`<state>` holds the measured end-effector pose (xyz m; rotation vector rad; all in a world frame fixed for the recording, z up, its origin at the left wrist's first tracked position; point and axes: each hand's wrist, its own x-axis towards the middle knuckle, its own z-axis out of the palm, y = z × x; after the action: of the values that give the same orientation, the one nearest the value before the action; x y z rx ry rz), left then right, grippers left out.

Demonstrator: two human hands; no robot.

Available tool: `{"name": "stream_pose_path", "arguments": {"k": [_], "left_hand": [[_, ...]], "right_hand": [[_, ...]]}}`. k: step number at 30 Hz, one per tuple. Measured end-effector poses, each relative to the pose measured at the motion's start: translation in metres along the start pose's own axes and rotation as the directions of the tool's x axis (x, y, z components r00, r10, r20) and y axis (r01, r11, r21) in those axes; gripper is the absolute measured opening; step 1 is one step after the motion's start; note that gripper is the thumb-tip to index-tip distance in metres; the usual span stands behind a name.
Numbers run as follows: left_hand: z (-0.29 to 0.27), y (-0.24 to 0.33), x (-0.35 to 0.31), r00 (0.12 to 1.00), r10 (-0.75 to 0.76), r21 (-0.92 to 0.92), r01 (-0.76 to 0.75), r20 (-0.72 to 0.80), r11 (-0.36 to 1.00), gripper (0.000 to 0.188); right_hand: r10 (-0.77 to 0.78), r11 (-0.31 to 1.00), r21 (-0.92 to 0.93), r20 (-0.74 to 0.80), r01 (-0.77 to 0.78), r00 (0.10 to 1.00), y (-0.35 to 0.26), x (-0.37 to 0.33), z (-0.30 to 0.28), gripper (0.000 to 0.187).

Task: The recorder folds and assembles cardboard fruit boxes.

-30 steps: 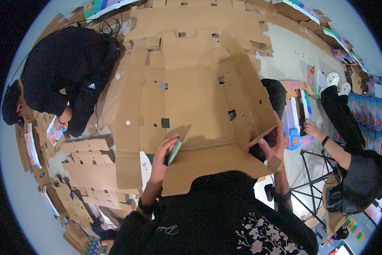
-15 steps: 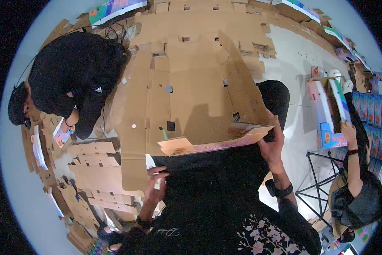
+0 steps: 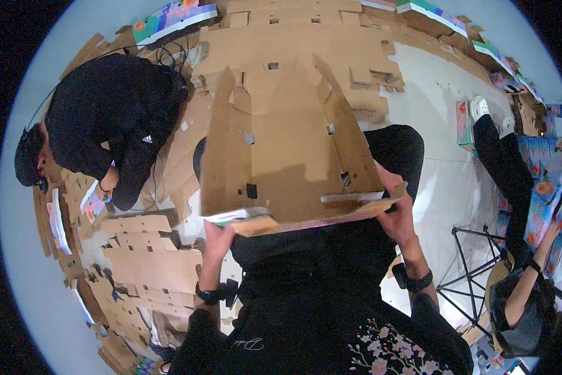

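Observation:
A brown cardboard tray box (image 3: 299, 137), part folded, lies before me with its left and right walls raised. Its near flap (image 3: 337, 214) tilts up toward me and shows a printed outer face along the edge. My left hand (image 3: 218, 240) is closed on the near left corner, thumb against the cardboard, next to a white and green printed tab (image 3: 237, 217). At the near right corner my right hand (image 3: 396, 212) grips the wall and the end of the flap. The fingers under the cardboard are partly hidden on both sides.
Flat cardboard sheets (image 3: 152, 265) cover the floor at left. A person in black (image 3: 115, 119) bends over a printed piece at far left. At right, another person (image 3: 521, 300) holds a printed box (image 3: 546, 194) beside a black metal frame (image 3: 468, 269). Printed boxes line the far edge.
My left hand has moved up onto the near left corner, and the left wall now stands raised. At right, the other person has swung their printed box toward the right edge.

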<state>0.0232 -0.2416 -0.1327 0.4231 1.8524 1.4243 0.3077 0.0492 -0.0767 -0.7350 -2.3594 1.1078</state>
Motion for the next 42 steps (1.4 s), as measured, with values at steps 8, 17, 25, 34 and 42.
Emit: {"name": "stream_pose_path", "arguments": {"k": [8,17,25,34,42], "left_hand": [[0.028,0.099,0.002,0.730,0.419,0.452,-0.672,0.540,0.587,0.098],[0.033,0.122,0.000,0.530,0.034,0.441,-0.738,0.848,0.512,0.076],[0.017,0.136,0.013,0.383,-0.105,0.364,-0.704,0.918,0.610,0.081],[0.065,0.080,-0.001,0.950,0.057,-0.079,-0.034,0.308,0.996,0.058],[0.077,0.049,0.012,0.996,0.063,0.225,-0.075,0.061,0.972,0.053]], "right_hand": [[-0.140,0.956,-0.242,0.119,0.166,0.983,-0.023,-0.015,-0.024,0.068],[-0.180,0.960,-0.035,0.683,0.279,0.708,-0.050,-0.002,-0.045,0.062],[-0.237,0.971,0.214,0.774,0.110,0.587,-0.052,0.007,-0.059,0.057],[0.443,0.745,0.409,0.287,-0.527,0.849,-0.024,-0.036,0.022,0.050],[0.450,0.831,0.405,-0.088,-0.381,0.888,0.002,-0.020,0.039,0.043]]}}
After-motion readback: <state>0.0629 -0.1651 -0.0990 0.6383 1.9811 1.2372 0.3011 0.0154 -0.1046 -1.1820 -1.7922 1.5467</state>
